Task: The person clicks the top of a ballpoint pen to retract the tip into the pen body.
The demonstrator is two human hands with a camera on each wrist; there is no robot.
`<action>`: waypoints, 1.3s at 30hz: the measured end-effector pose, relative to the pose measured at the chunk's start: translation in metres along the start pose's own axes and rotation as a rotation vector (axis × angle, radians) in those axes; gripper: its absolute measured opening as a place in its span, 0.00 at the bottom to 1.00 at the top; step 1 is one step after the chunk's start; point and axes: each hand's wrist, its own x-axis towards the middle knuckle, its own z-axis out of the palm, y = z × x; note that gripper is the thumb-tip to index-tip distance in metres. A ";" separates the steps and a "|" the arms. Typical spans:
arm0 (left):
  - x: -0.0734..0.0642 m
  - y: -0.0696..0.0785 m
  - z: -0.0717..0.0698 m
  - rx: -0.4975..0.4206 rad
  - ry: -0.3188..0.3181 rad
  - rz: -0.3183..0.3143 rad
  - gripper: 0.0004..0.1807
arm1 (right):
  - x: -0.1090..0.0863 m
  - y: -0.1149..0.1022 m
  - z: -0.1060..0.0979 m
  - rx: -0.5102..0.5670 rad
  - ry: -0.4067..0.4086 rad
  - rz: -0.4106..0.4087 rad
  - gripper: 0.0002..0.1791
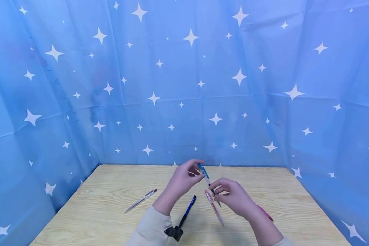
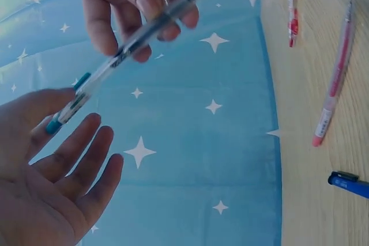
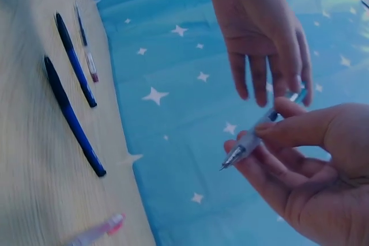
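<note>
A clear-barrelled pen with a teal clip and end (image 1: 204,171) is held in the air between both hands, slanting down to the right. My left hand (image 1: 186,178) pinches its teal end between thumb and index finger, the other fingers spread apart in the left wrist view. Nearer the metal writing tip, my right hand (image 1: 233,197) grips the barrel with thumb and fingers. That pointed tip sticks out past the right fingertips in the right wrist view. Below the hands, a pink pen (image 1: 214,208) lies on the wooden table (image 1: 110,181).
A clear pen with a dark reddish end (image 1: 141,201) lies on the left. Two blue pens with black ends, one farther (image 3: 75,59) and one nearer (image 3: 72,116), lie side by side. A red pen (image 2: 292,10) lies on the right. A blue star-patterned curtain (image 1: 172,78) surrounds the table.
</note>
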 end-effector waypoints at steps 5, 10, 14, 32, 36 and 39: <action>-0.002 0.002 -0.002 -0.071 0.081 -0.005 0.20 | 0.005 -0.002 0.014 0.068 0.055 0.003 0.13; -0.002 0.004 -0.002 -0.167 0.145 -0.020 0.22 | 0.007 -0.008 0.024 0.173 0.111 0.015 0.11; -0.002 0.007 -0.001 -0.276 0.173 -0.035 0.22 | 0.007 -0.009 0.028 0.228 0.123 0.019 0.12; -0.002 0.011 0.008 -0.365 0.174 -0.006 0.20 | 0.012 -0.002 0.039 0.343 0.159 0.059 0.11; -0.003 0.013 0.009 -0.385 0.171 -0.001 0.19 | 0.013 -0.001 0.038 0.349 0.164 0.059 0.10; -0.003 0.014 0.009 -0.393 0.172 0.000 0.19 | 0.013 -0.001 0.038 0.352 0.160 0.050 0.11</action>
